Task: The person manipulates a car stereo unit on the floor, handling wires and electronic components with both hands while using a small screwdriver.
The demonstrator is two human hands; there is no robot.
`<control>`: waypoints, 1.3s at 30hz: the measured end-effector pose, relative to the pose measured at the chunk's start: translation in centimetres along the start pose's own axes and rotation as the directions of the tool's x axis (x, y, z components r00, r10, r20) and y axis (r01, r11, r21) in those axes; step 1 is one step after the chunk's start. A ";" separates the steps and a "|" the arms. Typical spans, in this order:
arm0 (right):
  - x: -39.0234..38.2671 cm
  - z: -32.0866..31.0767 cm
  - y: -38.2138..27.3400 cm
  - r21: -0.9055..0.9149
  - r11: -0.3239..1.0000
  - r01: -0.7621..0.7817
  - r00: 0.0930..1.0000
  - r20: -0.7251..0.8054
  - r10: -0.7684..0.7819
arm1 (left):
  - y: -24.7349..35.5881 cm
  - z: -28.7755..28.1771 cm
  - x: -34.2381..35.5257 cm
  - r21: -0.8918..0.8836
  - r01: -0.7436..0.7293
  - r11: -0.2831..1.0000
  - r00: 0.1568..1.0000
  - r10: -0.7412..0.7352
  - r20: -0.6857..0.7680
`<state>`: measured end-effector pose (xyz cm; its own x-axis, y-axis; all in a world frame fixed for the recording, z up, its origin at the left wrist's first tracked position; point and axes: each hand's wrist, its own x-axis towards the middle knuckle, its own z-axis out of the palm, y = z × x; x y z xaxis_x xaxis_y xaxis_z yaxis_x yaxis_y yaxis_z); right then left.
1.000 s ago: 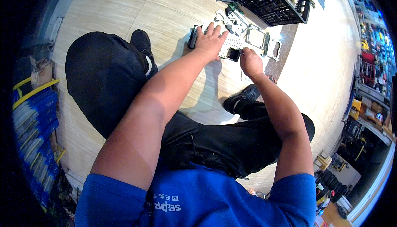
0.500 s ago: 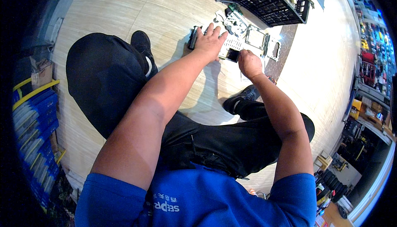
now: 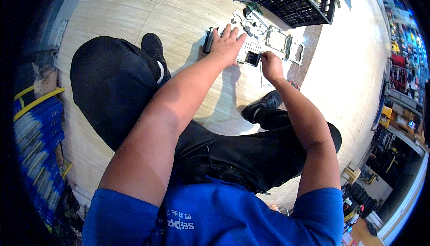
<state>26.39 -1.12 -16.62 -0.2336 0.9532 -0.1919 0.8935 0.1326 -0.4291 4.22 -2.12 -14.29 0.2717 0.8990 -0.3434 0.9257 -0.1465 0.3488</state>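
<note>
My left hand [image 3: 226, 47], fingers spread, rests on a metal device [image 3: 253, 46] with a dark end piece [image 3: 210, 39], a slotted pale plate and a dark square opening [image 3: 251, 59]. My right hand [image 3: 271, 64] is closed in a pinch at the right edge of that opening; what it holds is too small to make out. Beyond the device lie loose metal brackets [image 3: 255, 24], a small green board [image 3: 254, 9], a rectangular frame [image 3: 277, 38] and another plate [image 3: 296, 54] on the pale tiled floor [image 3: 125, 13].
A black plastic crate [image 3: 304, 15] with items in it stands at the back. My bent legs and shoes [image 3: 152, 47] surround the work area. Blue racking [image 3: 36, 134] with a yellow rail is at the left; crowded shelves [image 3: 398, 53] line the far right.
My right hand moved slightly left toward the opening half a second ago and is now a little farther right and up. My left hand has stayed in place on the device.
</note>
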 end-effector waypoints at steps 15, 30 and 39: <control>-0.3 -0.6 -0.6 -0.033 0.998 -0.056 0.998 -0.017 0.056 | -0.2 0.4 0.2 -0.009 -0.001 1.000 1.000 0.000 -0.008; -0.3 -0.5 0.0 -0.160 0.986 0.052 0.995 0.087 -0.038 | 0.1 -0.2 0.0 -0.008 -0.003 1.000 1.000 0.003 -0.005; -0.1 -0.6 0.0 -0.103 0.991 0.085 0.995 0.067 -0.079 | 0.1 -0.1 0.0 -0.009 -0.001 1.000 1.000 0.001 0.006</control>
<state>26.65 -1.01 -16.07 -0.3283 0.9196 -0.2160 0.9049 0.2406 -0.3510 4.26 -2.07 -14.15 0.2739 0.8964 -0.3485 0.9231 -0.1433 0.3568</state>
